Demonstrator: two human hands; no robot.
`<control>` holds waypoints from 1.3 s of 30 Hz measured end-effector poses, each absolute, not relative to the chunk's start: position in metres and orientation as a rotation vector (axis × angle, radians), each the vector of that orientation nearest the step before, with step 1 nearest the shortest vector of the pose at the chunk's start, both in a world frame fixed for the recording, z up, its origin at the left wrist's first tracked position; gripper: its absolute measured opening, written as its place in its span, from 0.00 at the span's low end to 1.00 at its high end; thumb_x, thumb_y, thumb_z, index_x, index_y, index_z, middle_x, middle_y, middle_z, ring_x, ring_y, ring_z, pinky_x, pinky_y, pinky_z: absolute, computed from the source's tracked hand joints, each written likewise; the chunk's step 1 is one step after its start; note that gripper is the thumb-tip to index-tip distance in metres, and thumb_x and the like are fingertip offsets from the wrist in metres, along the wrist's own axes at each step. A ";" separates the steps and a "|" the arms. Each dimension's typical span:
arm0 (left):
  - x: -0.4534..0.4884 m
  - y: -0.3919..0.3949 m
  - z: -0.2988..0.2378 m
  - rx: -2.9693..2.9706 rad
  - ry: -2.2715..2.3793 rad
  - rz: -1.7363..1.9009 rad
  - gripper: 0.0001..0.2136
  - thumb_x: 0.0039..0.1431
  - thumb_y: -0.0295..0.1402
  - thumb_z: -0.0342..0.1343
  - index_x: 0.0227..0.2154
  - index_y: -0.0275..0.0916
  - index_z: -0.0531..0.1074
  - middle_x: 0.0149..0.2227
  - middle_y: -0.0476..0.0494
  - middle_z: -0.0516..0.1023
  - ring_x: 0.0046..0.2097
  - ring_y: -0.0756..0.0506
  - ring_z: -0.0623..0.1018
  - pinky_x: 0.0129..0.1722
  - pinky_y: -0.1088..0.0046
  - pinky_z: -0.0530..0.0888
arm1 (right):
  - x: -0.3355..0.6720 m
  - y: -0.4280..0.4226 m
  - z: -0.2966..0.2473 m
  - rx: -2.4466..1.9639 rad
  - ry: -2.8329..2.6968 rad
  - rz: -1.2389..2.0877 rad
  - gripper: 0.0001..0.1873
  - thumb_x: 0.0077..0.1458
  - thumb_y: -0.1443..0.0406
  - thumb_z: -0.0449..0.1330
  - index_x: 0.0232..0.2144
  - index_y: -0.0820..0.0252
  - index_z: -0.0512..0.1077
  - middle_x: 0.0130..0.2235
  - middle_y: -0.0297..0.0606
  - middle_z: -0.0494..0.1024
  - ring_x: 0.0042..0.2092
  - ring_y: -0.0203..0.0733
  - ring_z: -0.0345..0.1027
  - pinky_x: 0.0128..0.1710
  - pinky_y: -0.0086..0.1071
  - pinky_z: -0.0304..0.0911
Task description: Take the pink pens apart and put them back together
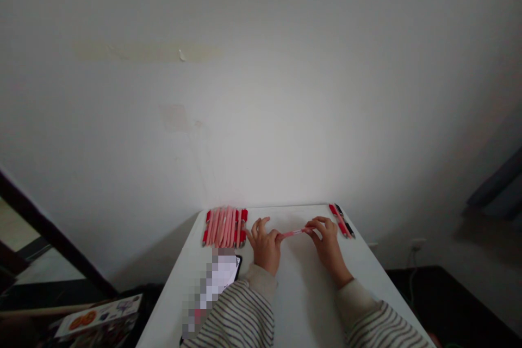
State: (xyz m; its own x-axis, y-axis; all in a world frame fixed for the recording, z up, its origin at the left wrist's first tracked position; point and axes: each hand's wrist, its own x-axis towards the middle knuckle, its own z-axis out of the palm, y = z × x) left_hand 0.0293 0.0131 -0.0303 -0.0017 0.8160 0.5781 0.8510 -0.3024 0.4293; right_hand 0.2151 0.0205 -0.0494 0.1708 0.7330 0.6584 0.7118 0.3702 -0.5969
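Observation:
A pink pen (pixel 296 232) is held level between both hands above a white table (pixel 302 293). My left hand (pixel 265 247) pinches its left end with thumb and forefinger, the other fingers raised. My right hand (pixel 326 242) pinches the right end, fingers curled. A row of several pink and red pens (pixel 225 227) lies side by side at the table's far left, just left of my left hand. Two or three pens, red and black, (pixel 341 221) lie at the far right corner, beside my right hand.
A phone (pixel 222 274) with a blurred screen lies on the table near my left sleeve. A white wall rises right behind the table. A printed box (pixel 98 316) sits low at the left, beside a dark rail.

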 end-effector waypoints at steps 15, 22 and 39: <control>0.026 0.015 -0.028 -2.169 -1.699 -1.302 0.10 0.57 0.36 0.53 0.25 0.43 0.77 0.49 0.41 0.67 0.55 0.37 0.62 0.56 0.44 0.57 | 0.214 0.019 -0.049 -1.337 -1.487 0.114 0.20 0.54 0.47 0.54 0.31 0.54 0.75 0.40 0.43 0.69 0.46 0.50 0.62 0.48 0.47 0.58; 0.025 0.015 -0.029 -2.096 -1.718 -1.336 0.08 0.57 0.33 0.53 0.27 0.43 0.77 0.51 0.40 0.66 0.55 0.38 0.63 0.56 0.45 0.58 | 0.213 0.019 -0.043 -1.197 -1.426 0.307 0.19 0.50 0.47 0.58 0.27 0.56 0.74 0.40 0.43 0.70 0.47 0.49 0.64 0.50 0.46 0.59; 0.033 0.004 -0.026 -2.308 -1.770 -1.306 0.08 0.55 0.38 0.55 0.28 0.45 0.77 0.53 0.42 0.65 0.59 0.37 0.60 0.57 0.38 0.52 | 0.198 0.009 -0.029 -0.756 -0.842 1.258 0.19 0.46 0.49 0.64 0.32 0.56 0.67 0.35 0.36 0.75 0.41 0.46 0.72 0.45 0.49 0.67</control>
